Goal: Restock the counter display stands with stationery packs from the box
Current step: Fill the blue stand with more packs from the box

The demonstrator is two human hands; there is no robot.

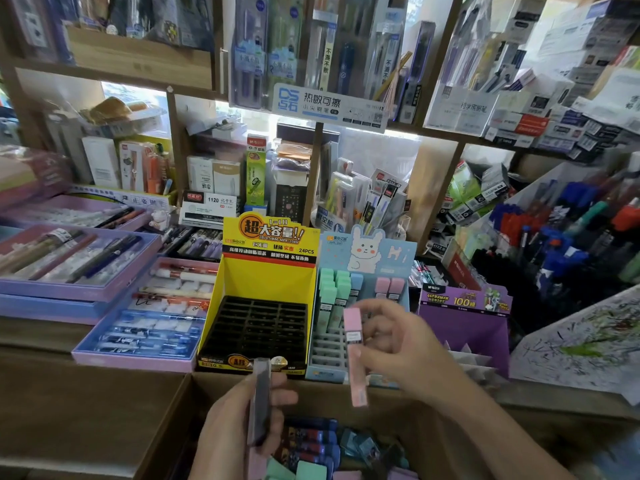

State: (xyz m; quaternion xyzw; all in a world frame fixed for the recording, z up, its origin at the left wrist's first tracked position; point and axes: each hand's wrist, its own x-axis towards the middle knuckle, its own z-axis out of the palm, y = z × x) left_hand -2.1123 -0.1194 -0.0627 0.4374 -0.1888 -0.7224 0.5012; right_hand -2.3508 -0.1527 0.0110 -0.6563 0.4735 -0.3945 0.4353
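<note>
- Cardboard, glossy and printed, forms the yellow display stand at the middle of the surface; its backboard stands upright, and its floor is a black plastic grid of small rectangular slots, all unfilled.
- Just right of the yellow stand, touching its side, stands a pale blue stand with a rabbit-shaped header. Slim mint-green packs and two pink ones sit upright in its rear slots; its front slots are bare.
- The right hand hovers in front of the blue stand, fingers curled round a long, narrow pink pack held nearly upright, with a white label at its middle.
- The left hand, below the yellow stand's front edge, grips a dark, translucent rectangular pack, also held upright.
- Beneath both hands, nearer than the yellow stand, an open brown cardboard box holds loose packs in blue, green and lilac.
- Farther right of the yellow stand, beyond the blue one, is a purple cardboard stand.
- Left of the yellow stand lie shallow lilac trays of pens.
</note>
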